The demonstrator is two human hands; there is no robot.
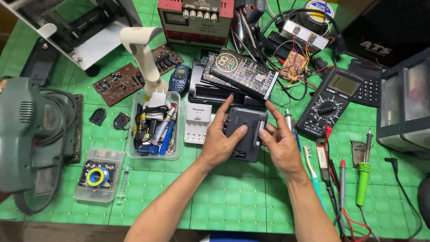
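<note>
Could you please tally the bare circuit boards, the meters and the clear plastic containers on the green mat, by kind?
Bare circuit boards: 3 (brown board, second brown board, small perfboard)
Meters: 1 (multimeter)
Clear plastic containers: 2 (parts tub, flat case)
Total: 6

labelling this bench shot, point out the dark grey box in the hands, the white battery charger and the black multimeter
dark grey rectangular box (244, 134), head view, on its top face
white plastic battery charger (197, 123), head view, on its body
black multimeter (329, 102), head view, near its dial
</note>
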